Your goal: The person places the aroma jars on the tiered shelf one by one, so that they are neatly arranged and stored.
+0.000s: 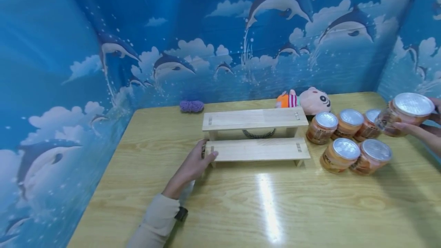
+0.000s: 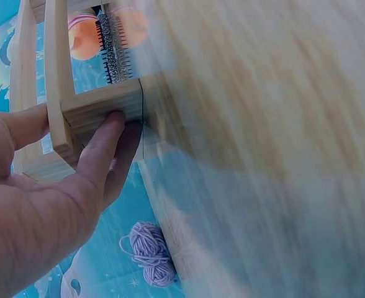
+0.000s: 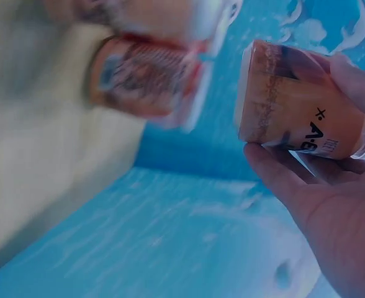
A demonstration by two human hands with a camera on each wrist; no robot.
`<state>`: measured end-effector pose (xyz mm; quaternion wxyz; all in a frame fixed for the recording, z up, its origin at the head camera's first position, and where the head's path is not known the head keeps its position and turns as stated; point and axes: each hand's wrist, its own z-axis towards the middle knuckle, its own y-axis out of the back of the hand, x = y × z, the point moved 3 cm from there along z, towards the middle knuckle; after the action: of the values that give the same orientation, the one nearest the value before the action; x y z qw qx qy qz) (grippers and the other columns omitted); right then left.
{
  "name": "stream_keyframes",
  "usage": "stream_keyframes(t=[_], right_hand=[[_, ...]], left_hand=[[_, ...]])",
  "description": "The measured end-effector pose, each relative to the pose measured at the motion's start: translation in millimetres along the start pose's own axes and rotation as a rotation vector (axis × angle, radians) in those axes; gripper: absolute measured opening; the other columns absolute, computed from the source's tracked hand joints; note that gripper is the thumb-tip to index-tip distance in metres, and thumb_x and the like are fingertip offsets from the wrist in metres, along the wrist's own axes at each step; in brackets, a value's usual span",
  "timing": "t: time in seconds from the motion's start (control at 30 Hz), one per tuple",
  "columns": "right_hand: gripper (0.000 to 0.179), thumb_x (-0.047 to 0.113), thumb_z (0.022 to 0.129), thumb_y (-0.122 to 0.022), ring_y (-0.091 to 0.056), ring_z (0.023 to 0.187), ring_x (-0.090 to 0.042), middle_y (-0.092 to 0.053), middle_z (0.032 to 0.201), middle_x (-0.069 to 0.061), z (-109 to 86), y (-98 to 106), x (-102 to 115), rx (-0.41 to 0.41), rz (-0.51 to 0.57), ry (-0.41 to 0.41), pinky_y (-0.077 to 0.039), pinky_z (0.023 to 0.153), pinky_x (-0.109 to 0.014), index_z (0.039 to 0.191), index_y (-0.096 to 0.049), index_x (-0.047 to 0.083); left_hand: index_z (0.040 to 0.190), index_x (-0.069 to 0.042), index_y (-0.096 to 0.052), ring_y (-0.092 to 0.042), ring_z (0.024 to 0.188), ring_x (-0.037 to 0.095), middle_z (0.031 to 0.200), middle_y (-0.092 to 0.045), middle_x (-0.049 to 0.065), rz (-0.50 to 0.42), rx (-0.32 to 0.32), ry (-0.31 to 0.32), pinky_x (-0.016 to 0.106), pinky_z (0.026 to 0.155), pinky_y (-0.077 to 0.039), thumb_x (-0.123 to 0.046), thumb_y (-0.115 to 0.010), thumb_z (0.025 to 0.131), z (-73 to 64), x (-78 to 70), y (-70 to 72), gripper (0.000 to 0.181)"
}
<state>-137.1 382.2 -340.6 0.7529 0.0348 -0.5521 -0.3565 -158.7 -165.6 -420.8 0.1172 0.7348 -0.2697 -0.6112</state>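
Observation:
At the left end of a two-tier wooden shelf (image 1: 256, 150), my left hand (image 1: 191, 165) grips the lower front tier. Its thumb lies near the tier's top and its fingers press the end leg (image 2: 105, 102), as the left wrist view shows. Off to the right, my right hand (image 1: 425, 129) holds a clear jar (image 1: 410, 112) with a silver lid and orange-brown label above the table, thumb on one side and fingers on the other. Several similar jars (image 1: 345, 150) stand on the table between the shelf and that hand.
Behind the shelf's right end lies a plush toy (image 1: 314, 101). A purple yarn bundle (image 1: 191, 106) sits at the table's back edge. A dark bristly, curved thing (image 1: 259, 134) shows between the tiers. Dolphin-print cloth (image 1: 206, 30) hangs around the wooden table (image 1: 234, 209).

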Motion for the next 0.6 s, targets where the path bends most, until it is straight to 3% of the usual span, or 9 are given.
stream_keyframes(t=[0.03,0.1,0.2,0.27,0.37,0.47,0.6], right_hand=[[0.062,-0.002,0.091,-0.069,-0.041,0.098,0.015,-0.048,0.123,0.011,2.8,-4.3,7.6,0.054,-0.039,0.039,-0.036,0.073,0.007,0.146,-0.043,0.012],[0.070,0.004,0.095,-0.068,-0.048,0.107,-0.001,-0.046,0.134,-0.010,8.3,-15.3,24.6,0.190,-0.110,0.086,-0.033,0.073,0.009,0.154,-0.030,0.001],[0.083,0.013,0.099,-0.067,-0.047,0.127,-0.037,-0.030,0.142,-0.042,15.7,-34.4,48.1,0.371,-0.171,0.107,-0.033,0.069,0.008,0.157,-0.012,-0.007],[0.085,0.015,0.099,-0.067,-0.036,0.126,-0.061,-0.028,0.142,-0.044,19.8,-47.5,62.5,0.481,-0.155,0.141,-0.035,0.068,0.006,0.158,-0.009,-0.005],[0.088,0.020,0.098,-0.070,-0.041,0.126,-0.058,-0.032,0.144,-0.038,23.2,-67.3,83.8,0.591,-0.162,0.175,-0.042,0.067,-0.004,0.159,-0.010,-0.001],[0.086,0.021,0.098,-0.070,-0.043,0.128,-0.049,-0.035,0.146,-0.031,23.9,-91.9,105.0,0.685,-0.112,0.192,-0.054,0.082,-0.028,0.159,-0.013,0.001],[0.084,0.024,0.100,-0.067,-0.042,0.134,-0.043,-0.034,0.150,-0.023,22.1,-127.8,131.1,0.812,0.008,0.190,-0.048,0.098,-0.063,0.160,-0.012,0.005]], left_hand=[[0.160,-0.006,-0.022,-0.033,0.145,0.042,0.160,-0.032,0.022,-0.002,0.000,0.001,0.059,0.118,-0.028,-0.036,-0.058,0.104,0.2,-0.1,0.1,0.073],[0.160,-0.006,-0.022,-0.033,0.145,0.042,0.160,-0.033,0.022,-0.003,0.002,0.000,0.058,0.118,-0.028,-0.035,-0.058,0.104,0.1,-0.4,0.2,0.073],[0.161,-0.006,-0.022,-0.032,0.145,0.042,0.160,-0.032,0.022,-0.001,0.003,0.008,0.059,0.118,-0.028,-0.036,-0.058,0.104,-0.6,-1.2,0.0,0.073],[0.161,-0.007,-0.022,-0.032,0.146,0.042,0.161,-0.031,0.022,0.003,0.000,0.016,0.059,0.118,-0.028,-0.036,-0.058,0.104,-1.7,-2.2,0.3,0.073],[0.160,-0.006,-0.022,-0.032,0.146,0.042,0.161,-0.031,0.022,0.006,0.002,0.007,0.060,0.118,-0.028,-0.036,-0.057,0.104,-2.1,-2.9,-0.1,0.073],[0.160,-0.005,-0.022,-0.033,0.145,0.042,0.160,-0.032,0.022,-0.001,0.003,-0.004,0.059,0.118,-0.029,-0.035,-0.058,0.104,-2.1,-3.5,-0.4,0.073],[0.160,-0.005,-0.022,-0.032,0.145,0.042,0.161,-0.031,0.022,-0.017,0.003,-0.001,0.058,0.118,-0.029,-0.034,-0.059,0.104,-1.6,-2.8,-0.5,0.073]])
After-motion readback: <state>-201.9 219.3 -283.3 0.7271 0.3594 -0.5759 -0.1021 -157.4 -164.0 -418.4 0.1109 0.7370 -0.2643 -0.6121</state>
